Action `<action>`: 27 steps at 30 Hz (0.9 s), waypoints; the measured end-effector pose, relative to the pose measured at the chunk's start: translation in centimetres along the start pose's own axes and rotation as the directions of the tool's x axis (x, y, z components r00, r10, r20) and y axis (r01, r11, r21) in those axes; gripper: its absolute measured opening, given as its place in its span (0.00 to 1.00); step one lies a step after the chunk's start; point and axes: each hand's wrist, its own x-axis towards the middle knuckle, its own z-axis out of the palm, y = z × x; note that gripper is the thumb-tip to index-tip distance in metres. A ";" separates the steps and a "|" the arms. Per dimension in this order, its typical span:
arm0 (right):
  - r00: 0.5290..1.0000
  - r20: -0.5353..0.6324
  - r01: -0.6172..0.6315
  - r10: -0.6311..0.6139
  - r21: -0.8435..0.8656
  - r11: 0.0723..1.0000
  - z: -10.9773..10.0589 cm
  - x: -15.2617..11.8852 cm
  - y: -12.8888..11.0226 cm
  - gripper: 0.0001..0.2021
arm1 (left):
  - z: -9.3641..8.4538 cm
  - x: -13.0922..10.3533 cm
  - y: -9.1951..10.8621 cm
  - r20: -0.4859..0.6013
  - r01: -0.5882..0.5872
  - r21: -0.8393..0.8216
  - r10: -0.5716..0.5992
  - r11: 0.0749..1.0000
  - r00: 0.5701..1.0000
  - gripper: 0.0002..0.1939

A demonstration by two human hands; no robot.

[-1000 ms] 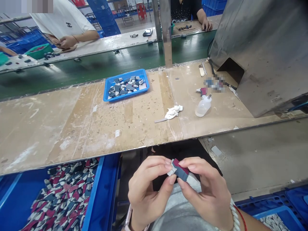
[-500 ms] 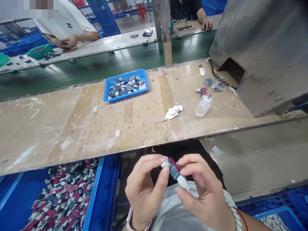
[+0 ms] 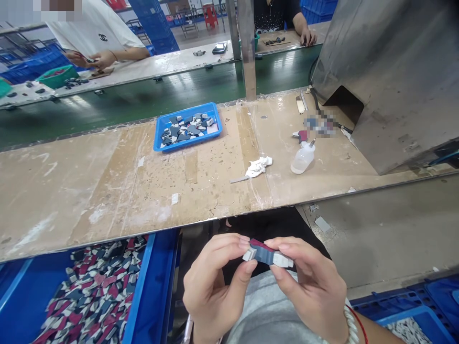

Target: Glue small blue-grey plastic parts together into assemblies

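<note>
Between my two hands, in front of my lap, is a small part (image 3: 264,254) in dark red, blue-grey and white, lying roughly level. The thumb and fingers of my left hand (image 3: 218,282) pinch its left end near a whitish tip. My right hand (image 3: 310,282) grips the other end, thumb below and fingertips above, with the white tip showing between them. Both hands are just below the near edge of the workbench (image 3: 211,181).
A blue tray (image 3: 188,128) of similar pieces, a white cloth (image 3: 258,167) and a clear bottle (image 3: 303,157) stand on the bench. A blue bin (image 3: 138,291) of pieces is lower left. Beyond the green conveyor (image 3: 125,93) sit two people. A metal housing (image 3: 398,86) rises at right.
The held part has turned from slanting to nearly level. My right thumb and fingers have closed onto its right end. Small dark items on the conveyor have shifted left.
</note>
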 end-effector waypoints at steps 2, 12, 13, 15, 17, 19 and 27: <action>1.000 -0.008 0.016 -0.016 0.012 1.000 0.2 0.0 0.0 0.28 | 0.0 0.0 0.0 0.001 -0.021 0.018 0.021 1.000 1.000 0.22; 0.985 0.006 -0.171 0.172 0.152 0.974 0.5 0.2 -0.3 0.19 | 0.3 -0.3 -0.1 0.000 0.007 -0.004 -0.007 1.000 1.000 0.22; 0.969 0.032 -0.245 0.244 0.243 0.939 0.4 0.3 -0.3 0.15 | 0.3 -0.3 -0.1 -0.008 0.009 -0.004 -0.009 1.000 1.000 0.22; 0.905 0.140 -0.421 0.401 0.433 0.797 0.2 0.7 -0.1 0.08 | 0.3 -0.2 -0.3 -0.012 0.029 -0.008 -0.029 1.000 0.999 0.21; 0.781 0.328 -0.620 0.531 0.509 0.598 -0.1 1.0 0.1 0.10 | 0.2 -0.2 -0.4 0.000 0.069 -0.013 -0.069 0.998 0.998 0.20; 0.639 0.517 -0.767 0.569 0.479 0.426 -0.1 1.0 0.5 0.15 | 0.0 -0.1 -0.6 0.018 0.104 -0.011 -0.104 0.995 0.994 0.20; 0.479 0.782 -0.857 0.399 0.515 0.018 0.7 0.0 1.6 0.20 | -0.3 0.3 -0.9 0.115 0.175 -0.117 -0.162 0.978 0.980 0.17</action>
